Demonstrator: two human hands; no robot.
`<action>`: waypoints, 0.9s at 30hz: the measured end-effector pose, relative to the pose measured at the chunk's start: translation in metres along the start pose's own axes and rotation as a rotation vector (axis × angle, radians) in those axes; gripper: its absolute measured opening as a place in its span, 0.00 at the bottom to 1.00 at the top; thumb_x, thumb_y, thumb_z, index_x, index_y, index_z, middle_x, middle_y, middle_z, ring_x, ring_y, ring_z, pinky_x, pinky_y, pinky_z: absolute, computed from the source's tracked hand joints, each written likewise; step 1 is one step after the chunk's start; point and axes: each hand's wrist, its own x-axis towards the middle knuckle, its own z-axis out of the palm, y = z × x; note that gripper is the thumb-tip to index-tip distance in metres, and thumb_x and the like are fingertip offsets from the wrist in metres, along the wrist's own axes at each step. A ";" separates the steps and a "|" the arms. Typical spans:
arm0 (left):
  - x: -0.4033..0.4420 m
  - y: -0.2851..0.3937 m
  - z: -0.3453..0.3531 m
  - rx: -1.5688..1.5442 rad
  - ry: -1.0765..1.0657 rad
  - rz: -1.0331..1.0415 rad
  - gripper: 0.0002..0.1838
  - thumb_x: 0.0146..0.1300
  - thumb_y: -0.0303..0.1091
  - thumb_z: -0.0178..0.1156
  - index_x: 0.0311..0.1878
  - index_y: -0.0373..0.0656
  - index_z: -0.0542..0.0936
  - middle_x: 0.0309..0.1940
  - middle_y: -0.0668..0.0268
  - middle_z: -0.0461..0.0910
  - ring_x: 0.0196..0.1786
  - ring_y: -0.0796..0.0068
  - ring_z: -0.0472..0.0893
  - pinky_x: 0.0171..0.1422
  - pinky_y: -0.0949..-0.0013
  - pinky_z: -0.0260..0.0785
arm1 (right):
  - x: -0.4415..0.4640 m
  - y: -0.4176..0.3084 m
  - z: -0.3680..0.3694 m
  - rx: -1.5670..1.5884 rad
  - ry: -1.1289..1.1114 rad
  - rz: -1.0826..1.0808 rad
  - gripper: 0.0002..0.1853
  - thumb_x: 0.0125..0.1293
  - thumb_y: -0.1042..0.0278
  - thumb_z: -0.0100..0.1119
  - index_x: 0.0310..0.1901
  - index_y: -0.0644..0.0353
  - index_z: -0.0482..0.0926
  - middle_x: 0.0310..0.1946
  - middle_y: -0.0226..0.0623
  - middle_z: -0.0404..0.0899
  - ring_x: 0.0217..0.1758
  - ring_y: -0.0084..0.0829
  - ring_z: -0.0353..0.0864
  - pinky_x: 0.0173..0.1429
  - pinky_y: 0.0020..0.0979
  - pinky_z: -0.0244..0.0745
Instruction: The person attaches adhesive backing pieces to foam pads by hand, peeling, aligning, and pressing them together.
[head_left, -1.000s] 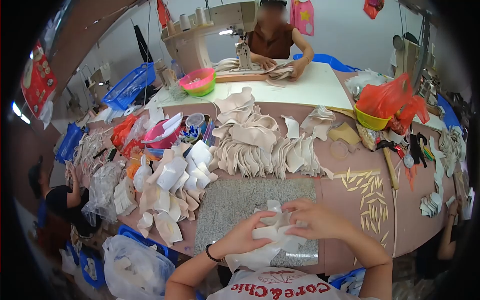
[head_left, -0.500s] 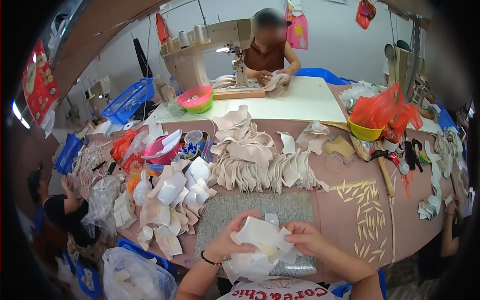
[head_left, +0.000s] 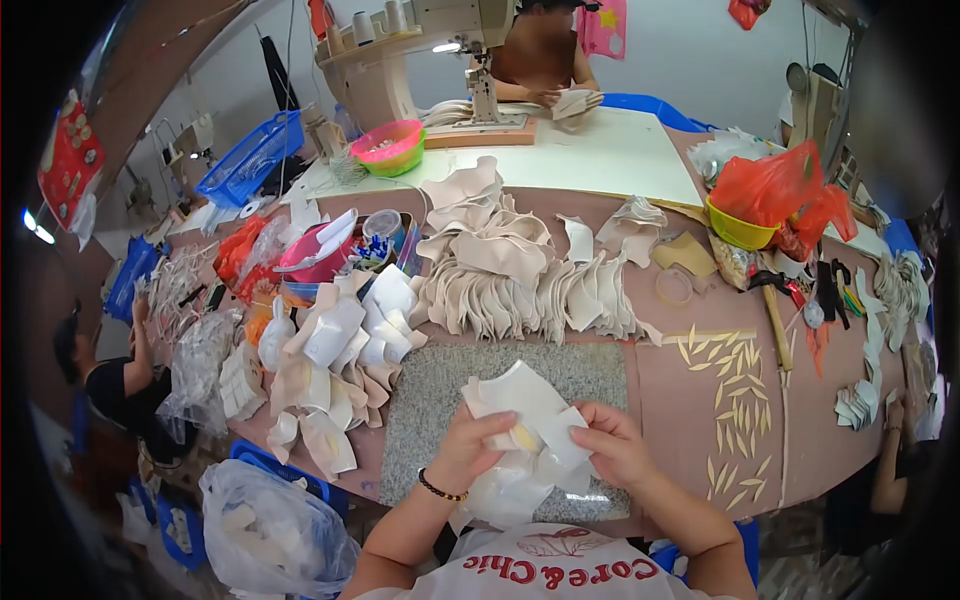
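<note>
Between my two hands is a white cut piece [head_left: 525,392], curved and flexible like a leather or fabric panel, with a small pale yellow patch near its lower part. My left hand [head_left: 478,440] grips its left side, thumb on top. At the right, my right hand [head_left: 612,447] pinches a white flap [head_left: 566,438]; whether this belongs to the same piece I cannot tell. Thin translucent white sheets [head_left: 508,492] hang below the hands, over the grey speckled slab [head_left: 430,410]. My palms and some fingertips are hidden.
Stacked beige panels [head_left: 490,295] stand behind the slab, with white and beige pieces [head_left: 330,375] piled left. Small pale leaf-shaped strips [head_left: 735,420] and a hammer [head_left: 777,330] lie right. Across the table, a person [head_left: 545,60] sits by a sewing machine [head_left: 440,40]. Others are at both sides.
My view has tilted slightly. My left hand has turned, its thumb now lying across the white piece, which stands more upright. Across the table, the person's pieces have shifted.
</note>
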 end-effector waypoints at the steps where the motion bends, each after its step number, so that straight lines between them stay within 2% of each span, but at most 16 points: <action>1: 0.002 -0.003 0.004 0.001 0.001 -0.001 0.21 0.56 0.22 0.57 0.55 0.34 0.69 0.50 0.58 0.75 0.53 0.63 0.76 0.57 0.60 0.70 | 0.000 -0.001 0.000 -0.071 0.014 -0.007 0.05 0.61 0.77 0.55 0.29 0.63 0.71 0.39 0.31 0.73 0.39 0.18 0.69 0.44 0.21 0.64; 3: 0.003 -0.010 0.009 -0.048 0.172 0.046 0.21 0.56 0.21 0.58 0.54 0.34 0.70 0.48 0.59 0.76 0.50 0.67 0.78 0.55 0.63 0.71 | -0.002 0.003 -0.004 -0.171 0.042 -0.070 0.05 0.61 0.77 0.55 0.29 0.63 0.71 0.39 0.31 0.72 0.39 0.18 0.69 0.44 0.21 0.64; 4: 0.003 -0.010 0.011 -0.046 0.173 0.044 0.21 0.56 0.21 0.58 0.54 0.34 0.70 0.48 0.59 0.76 0.50 0.67 0.78 0.55 0.63 0.71 | -0.002 0.004 -0.005 -0.274 0.067 -0.135 0.05 0.61 0.77 0.55 0.28 0.63 0.71 0.39 0.32 0.72 0.39 0.18 0.69 0.44 0.20 0.63; 6: 0.000 -0.011 0.015 0.277 0.092 0.109 0.22 0.55 0.21 0.61 0.54 0.35 0.70 0.46 0.61 0.77 0.48 0.72 0.78 0.52 0.68 0.71 | -0.006 0.003 -0.009 -0.363 0.054 -0.152 0.06 0.61 0.77 0.56 0.28 0.63 0.70 0.39 0.32 0.72 0.39 0.18 0.69 0.44 0.20 0.64; 7: 0.000 -0.010 0.015 0.277 0.095 0.104 0.22 0.55 0.21 0.61 0.54 0.35 0.70 0.46 0.61 0.77 0.48 0.72 0.78 0.52 0.68 0.71 | -0.008 0.003 -0.010 -0.456 0.040 -0.170 0.06 0.60 0.77 0.57 0.28 0.64 0.70 0.39 0.33 0.72 0.39 0.19 0.69 0.44 0.20 0.64; 9: -0.001 -0.006 0.015 0.531 0.088 0.054 0.23 0.52 0.20 0.64 0.53 0.35 0.71 0.43 0.64 0.78 0.45 0.76 0.78 0.50 0.71 0.71 | -0.009 0.001 -0.009 -0.506 0.029 -0.180 0.07 0.60 0.76 0.57 0.28 0.64 0.69 0.38 0.34 0.72 0.39 0.19 0.69 0.43 0.21 0.64; 10: -0.002 -0.006 0.016 0.531 0.091 0.051 0.23 0.52 0.20 0.64 0.53 0.35 0.71 0.43 0.64 0.78 0.45 0.76 0.78 0.50 0.71 0.71 | -0.008 0.000 -0.007 -0.559 0.014 -0.192 0.07 0.60 0.76 0.57 0.28 0.64 0.69 0.38 0.35 0.72 0.39 0.20 0.69 0.43 0.21 0.65; 12: -0.004 -0.007 0.018 0.683 0.193 0.124 0.22 0.51 0.19 0.64 0.51 0.35 0.73 0.42 0.65 0.79 0.43 0.78 0.78 0.48 0.73 0.72 | -0.008 -0.002 -0.004 -0.575 0.039 -0.167 0.08 0.61 0.75 0.57 0.28 0.64 0.69 0.37 0.35 0.72 0.38 0.20 0.69 0.43 0.21 0.65; 13: -0.004 -0.009 0.018 0.685 0.195 0.119 0.22 0.51 0.19 0.64 0.51 0.35 0.73 0.42 0.65 0.79 0.43 0.78 0.78 0.48 0.73 0.72 | -0.009 -0.002 -0.003 -0.593 0.066 -0.142 0.08 0.61 0.75 0.57 0.28 0.64 0.69 0.37 0.36 0.72 0.37 0.20 0.70 0.42 0.22 0.66; 15: -0.002 -0.014 0.020 0.465 0.119 0.121 0.21 0.50 0.18 0.64 0.49 0.35 0.74 0.42 0.64 0.79 0.43 0.77 0.78 0.47 0.73 0.72 | -0.009 -0.001 -0.006 -0.592 0.062 -0.150 0.08 0.61 0.75 0.57 0.28 0.64 0.69 0.37 0.35 0.72 0.37 0.20 0.70 0.42 0.22 0.66; 20: -0.001 -0.014 0.016 0.467 0.137 0.043 0.21 0.49 0.19 0.64 0.49 0.36 0.74 0.42 0.64 0.79 0.44 0.76 0.78 0.48 0.72 0.72 | -0.010 0.006 -0.015 -0.608 0.009 -0.160 0.08 0.61 0.74 0.57 0.28 0.63 0.69 0.36 0.35 0.73 0.37 0.20 0.69 0.42 0.23 0.66; 23: 0.002 -0.013 0.015 0.424 0.154 0.018 0.21 0.49 0.18 0.64 0.49 0.36 0.74 0.42 0.64 0.79 0.44 0.76 0.78 0.49 0.72 0.71 | -0.010 0.008 -0.014 -0.517 0.037 -0.114 0.08 0.61 0.73 0.58 0.28 0.63 0.69 0.35 0.34 0.73 0.37 0.21 0.70 0.42 0.23 0.66; 27: 0.007 -0.016 0.012 0.410 0.201 0.038 0.21 0.49 0.17 0.62 0.49 0.36 0.74 0.42 0.64 0.79 0.44 0.75 0.79 0.48 0.71 0.72 | -0.010 0.003 -0.008 -0.751 0.054 -0.217 0.08 0.61 0.72 0.57 0.29 0.63 0.69 0.34 0.35 0.72 0.36 0.25 0.70 0.41 0.24 0.66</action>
